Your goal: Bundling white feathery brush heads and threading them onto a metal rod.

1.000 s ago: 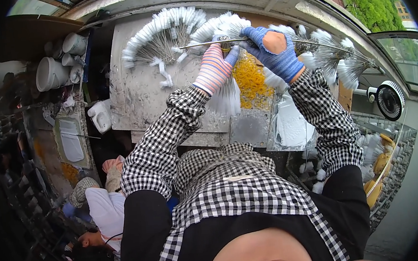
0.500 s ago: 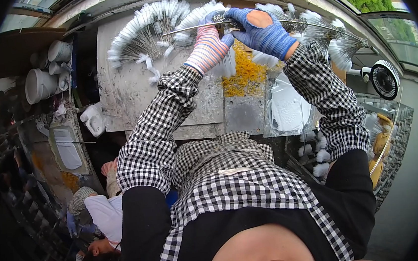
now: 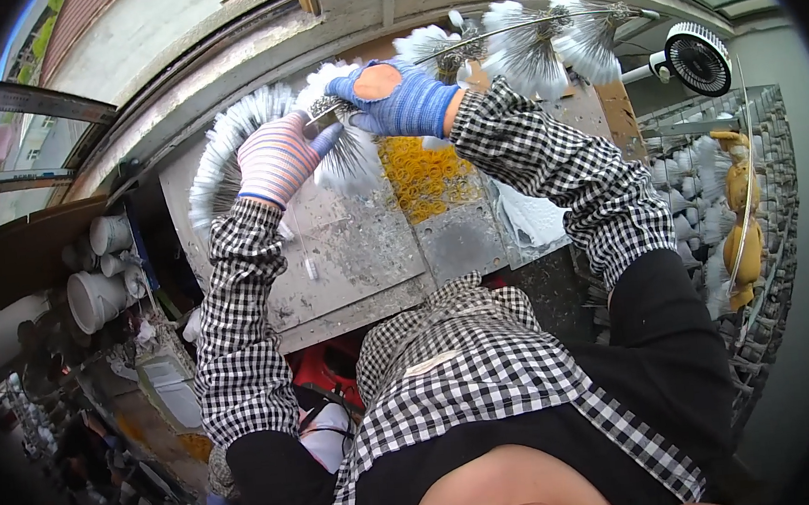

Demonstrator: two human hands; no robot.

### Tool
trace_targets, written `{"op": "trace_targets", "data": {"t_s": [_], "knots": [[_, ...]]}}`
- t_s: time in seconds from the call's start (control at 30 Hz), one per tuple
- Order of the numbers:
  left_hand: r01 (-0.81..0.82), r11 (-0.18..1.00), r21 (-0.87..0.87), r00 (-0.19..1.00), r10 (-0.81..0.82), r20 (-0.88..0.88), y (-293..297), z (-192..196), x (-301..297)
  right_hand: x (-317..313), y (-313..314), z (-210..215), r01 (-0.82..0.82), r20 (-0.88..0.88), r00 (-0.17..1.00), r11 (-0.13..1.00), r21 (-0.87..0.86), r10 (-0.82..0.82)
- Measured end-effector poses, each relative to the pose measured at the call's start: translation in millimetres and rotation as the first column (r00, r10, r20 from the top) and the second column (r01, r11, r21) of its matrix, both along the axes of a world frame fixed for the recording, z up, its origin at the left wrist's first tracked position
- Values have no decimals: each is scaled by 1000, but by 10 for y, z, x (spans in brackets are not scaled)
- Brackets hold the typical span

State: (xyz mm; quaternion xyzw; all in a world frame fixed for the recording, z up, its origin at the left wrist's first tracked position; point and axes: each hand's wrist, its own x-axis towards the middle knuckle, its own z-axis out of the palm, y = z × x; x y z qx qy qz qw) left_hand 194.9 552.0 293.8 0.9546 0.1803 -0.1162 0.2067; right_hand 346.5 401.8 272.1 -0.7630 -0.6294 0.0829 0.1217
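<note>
My left hand (image 3: 276, 158), in a pink-and-white striped glove with a blue thumb, is closed at the left end of a thin metal rod (image 3: 524, 23). My right hand (image 3: 396, 99), in a blue knit glove with a hole on its back, grips the rod just to the right. Between the hands hangs a bundle of white-bristled wire brushes (image 3: 350, 161), its looped stems gathered at the rod. Further bundles of brushes (image 3: 527, 54) hang along the rod toward the far right. The fingertips of both hands are partly hidden.
Loose white brushes (image 3: 227, 143) fan out on the grey worktable (image 3: 349, 277). Yellow rings (image 3: 422, 179) lie beside a grey plate (image 3: 461, 243) and a white-coated sheet (image 3: 531, 217). A black-and-white fan (image 3: 697, 58) stands right; white buckets (image 3: 96, 299) are left. A window sill borders the far side.
Both hands have moved left and slightly down in view, with the rod now slanting up to the right. My view has turned, and the co-worker at lower left is mostly covered by my arm.
</note>
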Motion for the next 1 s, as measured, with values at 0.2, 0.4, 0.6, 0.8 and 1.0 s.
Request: {"op": "trace_targets", "data": {"t_s": [0.2,0.4,0.6,0.8,1.0], "knots": [[-54,993,103,967,27,252,184,-274,2,-138,-200,384,-74,200,980,933,352,2],[-72,992,101,973,48,225,236,-203,-55,297,-1474,896,602,-304,798,652,462,-521],[-104,990,100,977,83,196,242,-57,-36,1485,-2306,741,991,-878,122,0,137,-462],[-149,988,41,948,131,291,297,-28,-47,1754,-2200,690,996,-984,20,92,3,-179],[-119,989,-90,923,143,356,346,86,-7,1952,-2324,538,987,-997,51,153,42,-53]]}}
